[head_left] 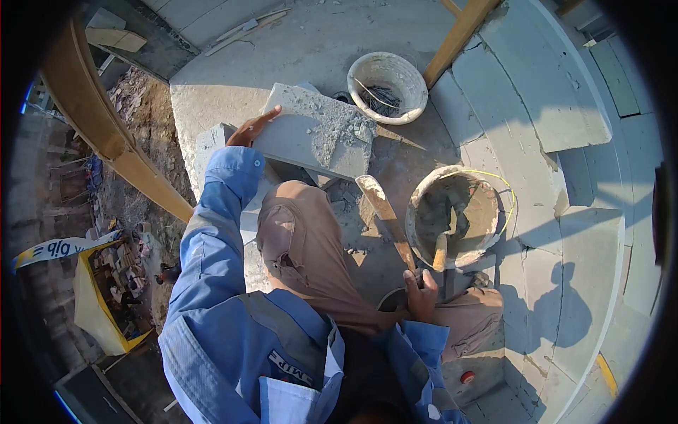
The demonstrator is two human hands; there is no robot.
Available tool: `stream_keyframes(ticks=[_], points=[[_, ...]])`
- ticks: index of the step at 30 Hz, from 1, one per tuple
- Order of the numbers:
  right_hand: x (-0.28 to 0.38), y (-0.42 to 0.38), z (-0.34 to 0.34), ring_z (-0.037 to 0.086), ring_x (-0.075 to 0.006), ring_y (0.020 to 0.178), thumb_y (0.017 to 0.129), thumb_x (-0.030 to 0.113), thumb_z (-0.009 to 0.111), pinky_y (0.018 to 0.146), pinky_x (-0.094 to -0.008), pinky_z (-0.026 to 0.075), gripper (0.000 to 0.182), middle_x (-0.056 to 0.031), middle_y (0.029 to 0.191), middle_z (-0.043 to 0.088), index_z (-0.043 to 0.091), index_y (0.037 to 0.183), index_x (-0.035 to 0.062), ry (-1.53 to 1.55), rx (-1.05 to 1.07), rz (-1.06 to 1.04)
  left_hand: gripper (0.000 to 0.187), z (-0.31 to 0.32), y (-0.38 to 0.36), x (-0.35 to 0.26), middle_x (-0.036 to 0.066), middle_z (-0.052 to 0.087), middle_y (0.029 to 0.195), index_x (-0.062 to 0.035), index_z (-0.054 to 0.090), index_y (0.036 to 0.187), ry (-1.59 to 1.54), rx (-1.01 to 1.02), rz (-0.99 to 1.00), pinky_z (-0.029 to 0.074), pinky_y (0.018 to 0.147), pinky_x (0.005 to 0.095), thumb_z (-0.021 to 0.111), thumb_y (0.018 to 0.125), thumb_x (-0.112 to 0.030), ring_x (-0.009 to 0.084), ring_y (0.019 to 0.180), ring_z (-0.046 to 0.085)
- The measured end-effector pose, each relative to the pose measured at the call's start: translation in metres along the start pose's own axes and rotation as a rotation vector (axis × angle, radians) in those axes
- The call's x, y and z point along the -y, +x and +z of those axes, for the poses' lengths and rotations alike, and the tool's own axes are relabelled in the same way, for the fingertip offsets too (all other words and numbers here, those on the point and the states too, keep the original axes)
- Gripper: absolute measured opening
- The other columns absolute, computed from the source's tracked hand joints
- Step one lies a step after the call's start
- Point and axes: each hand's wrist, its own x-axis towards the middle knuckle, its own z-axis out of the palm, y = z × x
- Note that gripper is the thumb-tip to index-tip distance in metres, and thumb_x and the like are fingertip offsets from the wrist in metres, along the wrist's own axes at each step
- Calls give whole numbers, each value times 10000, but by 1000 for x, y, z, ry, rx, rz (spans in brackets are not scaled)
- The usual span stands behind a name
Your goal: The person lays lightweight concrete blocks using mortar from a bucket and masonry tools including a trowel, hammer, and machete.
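My left hand point(254, 128) grips the left edge of a light grey concrete block point(300, 134), with a finger lying along its upper face. Crumbled grey debris point(342, 134) covers the block's right part. Closed around the handle of a machete point(385, 215), my right hand point(421, 297) is low in front of my body. The machete's broad, rounded end is dusty and points up and left, just below the block and apart from it. Beside it, a bucket of grey mortar point(452, 201) holds a trowel point(441, 247) with a wooden handle.
A second bucket point(388, 78) with dark pieces inside stands beyond the block. Pale block walls point(522, 134) rise on the right, near a wooden post point(459, 42). At left the floor ends at a drop, with a curved wooden beam point(106, 120) across it and a yellow-edged container point(106, 304) below.
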Motion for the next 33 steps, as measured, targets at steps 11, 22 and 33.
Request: stream_keyframes(ticks=[11,22,33], points=[[-12,32,-16,492,-388,523,866,438,758,522,-440,383,521,-163,564,511,571,796,-43,166,-80,-171,762,101,-198,-84,232,673,935,71,649,1060,449,-457,222,526,763,392,879,658,-534,285,850,671],[3,35,-27,574,-259,621,921,451,685,612,-397,439,473,-104,668,605,619,807,-3,245,25,-166,787,137,-347,-11,152,608,1036,61,595,1127,680,-863,566,513,846,414,911,616,-447,287,990,619],[-14,27,-6,576,-155,556,914,496,686,529,-322,464,517,-71,659,612,608,771,4,388,366,-46,646,69,-359,78,169,699,963,72,600,1126,-66,-917,101,569,721,308,866,746,-378,214,809,703]])
